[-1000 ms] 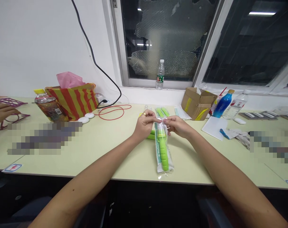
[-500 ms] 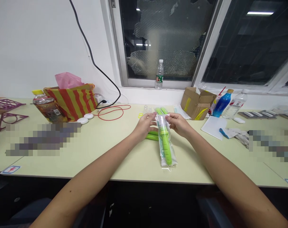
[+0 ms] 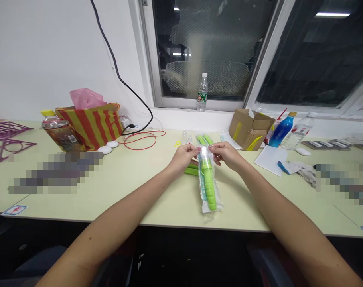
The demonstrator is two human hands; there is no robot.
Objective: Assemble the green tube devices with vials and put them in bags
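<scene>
A clear plastic bag point(image 3: 203, 195) hangs upright between my hands, with a long green ribbed tool with a clear top point(image 3: 210, 185) inside it. My left hand point(image 3: 184, 158) pinches the bag's upper left corner. Its upper right corner is pinched by my right hand point(image 3: 225, 153). Behind my left fingers, green pieces point(image 3: 191, 170) lie on the table, partly hidden. More green items in clear wrapping point(image 3: 204, 139) lie just beyond the bag's top edge. The exact kind of the green tool is hard to make out.
On the left stand a striped bag point(image 3: 91, 127) and a tilted drink bottle point(image 3: 62, 131). A red cable point(image 3: 139, 148) and small clear pieces point(image 3: 185, 137) lie at the back. To the right are a cardboard box point(image 3: 250, 129), a blue bottle point(image 3: 281, 129) and a glove point(image 3: 301, 171).
My left fingers have closed in to pinch the bag's corner, where they were more spread. The bag hangs slightly lower. A hand at the far left has left the view.
</scene>
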